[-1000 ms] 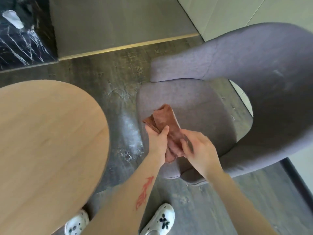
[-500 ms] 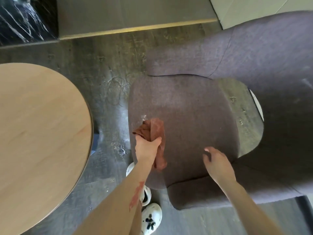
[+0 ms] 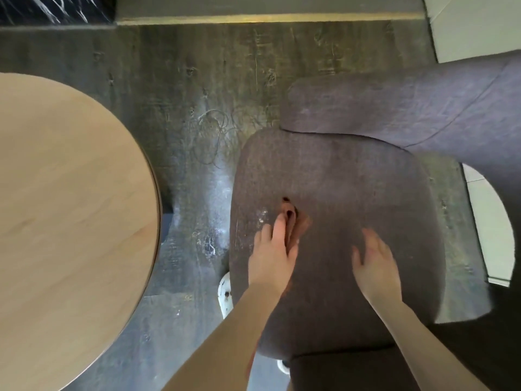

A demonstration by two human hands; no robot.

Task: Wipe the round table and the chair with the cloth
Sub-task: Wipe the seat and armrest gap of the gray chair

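Observation:
A grey fabric chair (image 3: 352, 179) fills the right half of the view, its seat cushion below me. My left hand (image 3: 272, 252) presses a rust-brown cloth (image 3: 297, 227) flat against the left part of the seat; most of the cloth is hidden under the hand. My right hand (image 3: 375, 261) hovers over or rests on the seat's middle with fingers spread and nothing in it. The round wooden table (image 3: 64, 210) is at the left, apart from both hands.
Dark, scuffed wood-look floor (image 3: 197, 114) lies between table and chair, with dusty white marks near the chair's left edge. A white patterned shoe (image 3: 225, 294) shows under the seat's left edge. A dark marble slab and pale wall base run along the top.
The right hand let go of the cloth and moved out over the seat. The left hand lowered the cloth onto the seat. The view shifted closer over the chair.

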